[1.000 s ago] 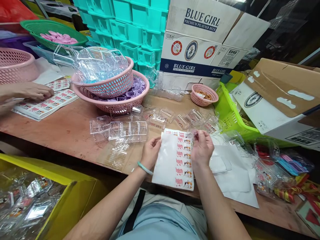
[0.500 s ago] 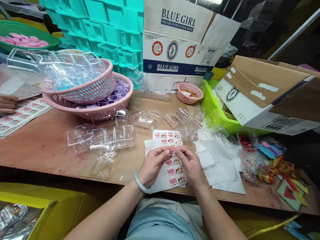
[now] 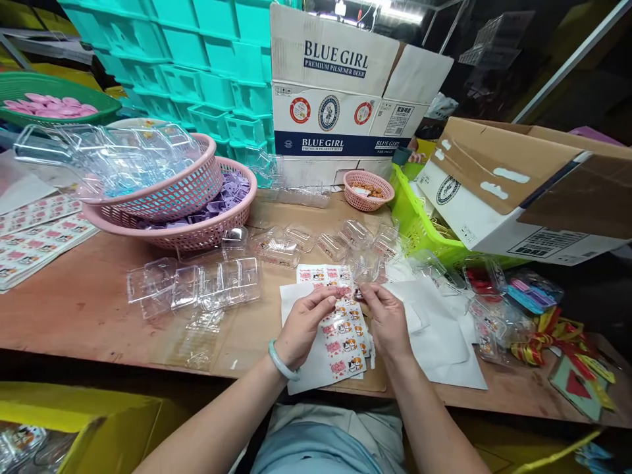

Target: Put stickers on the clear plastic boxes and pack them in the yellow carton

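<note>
A white sticker sheet (image 3: 340, 345) with rows of pink and cat stickers lies on the wooden table (image 3: 83, 306) in front of me. My left hand (image 3: 303, 326) pinches a small pink sticker (image 3: 342, 292) above the sheet, fingers closed on it. My right hand (image 3: 388, 322) is just to the right, its fingertips pinched at the same sticker's edge. Clear plastic clamshell boxes (image 3: 197, 283) lie open to the left, with more clear boxes (image 3: 355, 240) beyond the sheet.
Stacked pink baskets (image 3: 197, 197) hold clear boxes and purple parts at the back left. More sticker sheets (image 3: 34, 234) lie far left. A beer carton (image 3: 340, 99), a small pink basket (image 3: 368, 191), a green crate (image 3: 419, 224) and white backing papers (image 3: 439, 329) surround the spot.
My hands came together over the sheet and now pinch one sticker. The view has swung right, so the other person's hand at the far left is out of sight.
</note>
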`<state>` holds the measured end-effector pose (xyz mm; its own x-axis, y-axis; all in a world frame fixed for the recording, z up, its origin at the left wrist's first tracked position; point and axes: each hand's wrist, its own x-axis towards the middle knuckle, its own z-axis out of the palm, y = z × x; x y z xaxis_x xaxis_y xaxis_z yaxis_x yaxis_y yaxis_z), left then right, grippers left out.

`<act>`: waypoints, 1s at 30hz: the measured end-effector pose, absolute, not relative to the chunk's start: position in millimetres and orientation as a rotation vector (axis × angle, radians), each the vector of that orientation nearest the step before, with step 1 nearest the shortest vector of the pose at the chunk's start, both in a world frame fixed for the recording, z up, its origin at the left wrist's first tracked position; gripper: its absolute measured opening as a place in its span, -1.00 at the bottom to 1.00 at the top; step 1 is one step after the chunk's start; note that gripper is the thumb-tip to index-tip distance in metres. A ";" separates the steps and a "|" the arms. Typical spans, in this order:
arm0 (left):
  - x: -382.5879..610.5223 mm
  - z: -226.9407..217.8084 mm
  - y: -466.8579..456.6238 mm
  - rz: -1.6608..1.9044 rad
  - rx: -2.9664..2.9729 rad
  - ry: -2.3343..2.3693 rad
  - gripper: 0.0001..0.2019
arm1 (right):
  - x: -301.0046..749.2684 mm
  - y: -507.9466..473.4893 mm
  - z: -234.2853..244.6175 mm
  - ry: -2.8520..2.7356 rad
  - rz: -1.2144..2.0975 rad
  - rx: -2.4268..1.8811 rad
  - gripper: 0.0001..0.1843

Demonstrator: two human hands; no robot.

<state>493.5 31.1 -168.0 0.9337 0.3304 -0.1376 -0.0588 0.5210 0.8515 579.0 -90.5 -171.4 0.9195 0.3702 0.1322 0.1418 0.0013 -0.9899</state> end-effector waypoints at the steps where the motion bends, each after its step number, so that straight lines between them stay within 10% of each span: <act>1: 490.5 -170.9 31.5 0.253 1.077 0.317 -0.72 | 584.9 -91.6 -171.5 -0.457 0.036 -1.654 -0.75; 4: 477.7 -183.1 34.5 0.335 1.464 0.302 -0.55 | 616.1 -98.6 -168.9 -0.501 -0.204 -1.794 -0.62; 10: 476.7 -209.4 50.1 0.180 2.125 -0.028 -0.51 | 691.3 -106.6 -170.3 -0.807 0.017 -2.243 0.37; 16: 518.0 -172.6 74.1 0.429 1.433 0.324 -0.51 | 677.3 -100.7 -148.7 -1.188 0.184 -2.230 0.35; 21: 515.5 -140.1 109.8 -0.095 1.202 0.157 -0.39 | 628.5 -95.6 -115.4 -1.709 0.264 -1.989 0.28; 30: 455.9 -179.6 97.0 0.081 1.132 0.421 -0.48 | 690.7 -104.9 -149.3 -1.415 0.336 -2.182 0.26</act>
<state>455.9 97.0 -179.6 0.9188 0.2733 -0.2847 0.1477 0.4307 0.8903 690.7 -104.9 -149.3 0.4253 0.9024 0.0688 0.7751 -0.3240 -0.5424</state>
